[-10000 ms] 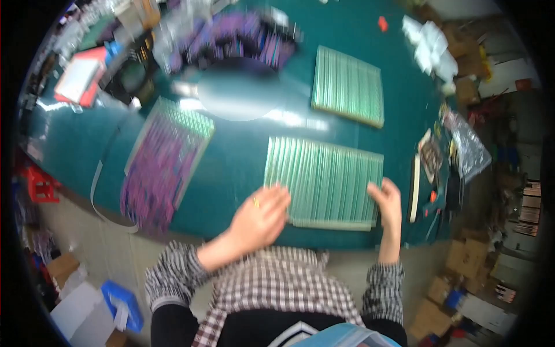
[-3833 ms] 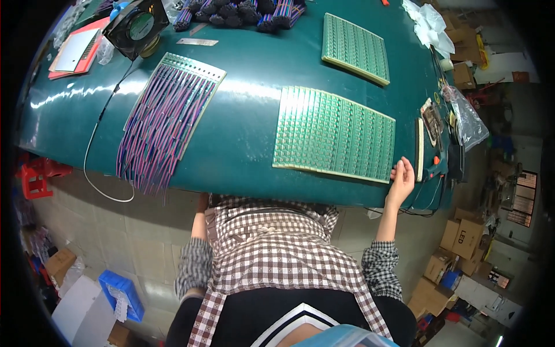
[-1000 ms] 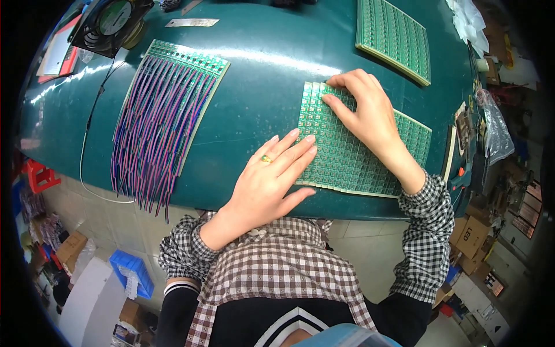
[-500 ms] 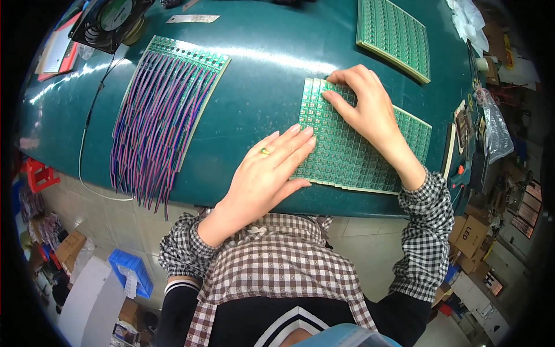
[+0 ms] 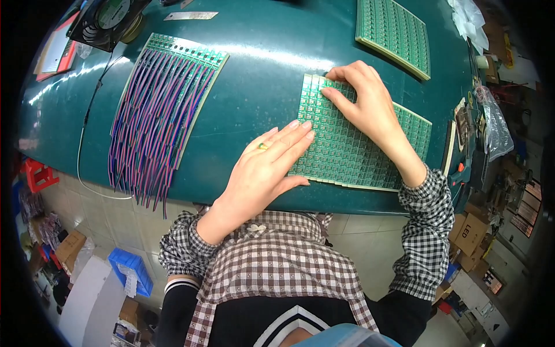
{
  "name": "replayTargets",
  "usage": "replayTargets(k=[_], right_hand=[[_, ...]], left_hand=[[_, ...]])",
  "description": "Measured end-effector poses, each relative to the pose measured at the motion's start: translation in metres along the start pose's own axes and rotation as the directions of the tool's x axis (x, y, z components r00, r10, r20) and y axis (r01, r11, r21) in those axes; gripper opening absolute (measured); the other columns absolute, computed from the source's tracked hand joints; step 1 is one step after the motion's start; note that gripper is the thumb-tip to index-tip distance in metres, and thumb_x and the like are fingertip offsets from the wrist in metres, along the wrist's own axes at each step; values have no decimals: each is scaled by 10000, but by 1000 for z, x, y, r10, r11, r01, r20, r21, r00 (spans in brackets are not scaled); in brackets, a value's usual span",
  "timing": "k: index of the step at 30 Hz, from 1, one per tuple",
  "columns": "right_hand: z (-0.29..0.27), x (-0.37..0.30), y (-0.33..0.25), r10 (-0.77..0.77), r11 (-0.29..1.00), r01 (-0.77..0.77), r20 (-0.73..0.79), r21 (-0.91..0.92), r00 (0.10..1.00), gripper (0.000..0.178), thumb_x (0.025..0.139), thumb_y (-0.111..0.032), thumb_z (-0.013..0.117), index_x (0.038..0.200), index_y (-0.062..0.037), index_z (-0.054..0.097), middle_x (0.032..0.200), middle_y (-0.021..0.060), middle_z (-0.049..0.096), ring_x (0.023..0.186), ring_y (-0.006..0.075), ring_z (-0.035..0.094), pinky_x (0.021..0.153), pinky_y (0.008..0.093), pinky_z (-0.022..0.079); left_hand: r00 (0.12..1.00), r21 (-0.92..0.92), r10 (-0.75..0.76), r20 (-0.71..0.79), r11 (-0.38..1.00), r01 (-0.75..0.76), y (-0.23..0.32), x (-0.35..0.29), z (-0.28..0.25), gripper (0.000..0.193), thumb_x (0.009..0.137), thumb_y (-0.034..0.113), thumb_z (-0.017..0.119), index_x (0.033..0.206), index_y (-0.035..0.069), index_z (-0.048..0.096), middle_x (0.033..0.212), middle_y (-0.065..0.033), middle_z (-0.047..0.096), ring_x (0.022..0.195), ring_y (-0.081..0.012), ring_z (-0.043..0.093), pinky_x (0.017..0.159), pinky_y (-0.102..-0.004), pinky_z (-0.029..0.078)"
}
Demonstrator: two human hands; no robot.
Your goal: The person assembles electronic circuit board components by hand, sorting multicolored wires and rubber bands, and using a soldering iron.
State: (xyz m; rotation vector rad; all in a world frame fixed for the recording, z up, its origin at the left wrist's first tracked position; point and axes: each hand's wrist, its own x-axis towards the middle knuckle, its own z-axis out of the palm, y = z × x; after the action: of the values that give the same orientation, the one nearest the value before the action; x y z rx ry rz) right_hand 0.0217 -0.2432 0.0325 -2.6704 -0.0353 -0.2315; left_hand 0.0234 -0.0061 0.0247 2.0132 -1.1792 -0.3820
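Observation:
Overlapping green circuit board panels (image 5: 361,153) lie fanned out on the table, their stepped edges showing at the left end and along the near side. My left hand (image 5: 263,165), a ring on one finger, lies with fingers stretched out and fingertips on the leftmost panels. At the far edge, my right hand (image 5: 367,104) is bent around the panels, thumb on top and fingers at the rim; its fingertips are partly hidden. Left of them lies another green board (image 5: 199,55) with rows of purple, blue and dark wires (image 5: 156,121) running toward me past its near edge.
A stack of green panels (image 5: 393,34) sits at the far right of the green table (image 5: 248,104). At the back left are a black fan (image 5: 107,23), a flat metal blade (image 5: 191,15) and a thin cable (image 5: 87,115). Tools and a plastic bag (image 5: 496,127) line the right edge.
The left end of the fanned panels has shifted slightly left, with my left hand moving along. My right hand stays at almost the same place. The whole view has moved a little.

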Motion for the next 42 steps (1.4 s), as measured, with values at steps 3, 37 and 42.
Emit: replayTargets(k=[3, 37, 42], right_hand=[[0, 0, 0, 9, 1000, -9, 5, 2, 1000, 233, 764, -232, 696, 907, -54, 647, 875, 92, 592, 869, 278, 560, 777, 378, 457], [-8, -22, 13, 168, 978, -176, -84, -109, 982, 393, 730, -417, 711, 850, -54, 622, 851, 101, 577, 856, 293, 551, 751, 404, 450], [-8, -21, 15, 157, 980, -166, -81, -113, 984, 397, 731, -414, 711, 854, -48, 622, 857, 100, 583, 854, 291, 554, 757, 401, 455]], left_hand=[[1000, 3, 8, 2, 1000, -8, 1, 1, 0, 698, 678, 254, 749, 1300, 73, 490, 1359, -85, 476, 1278, -240, 431, 1031, -415, 362], [994, 103, 105, 30, 989, -107, 11, 13, 19, 650, 725, 277, 726, 1273, 22, 485, 1361, -108, 453, 1302, -291, 388, 1052, -480, 330], [994, 105, 103, 28, 989, -105, 11, 13, 20, 647, 730, 285, 722, 1273, 24, 485, 1360, -105, 454, 1305, -289, 384, 1055, -481, 326]])
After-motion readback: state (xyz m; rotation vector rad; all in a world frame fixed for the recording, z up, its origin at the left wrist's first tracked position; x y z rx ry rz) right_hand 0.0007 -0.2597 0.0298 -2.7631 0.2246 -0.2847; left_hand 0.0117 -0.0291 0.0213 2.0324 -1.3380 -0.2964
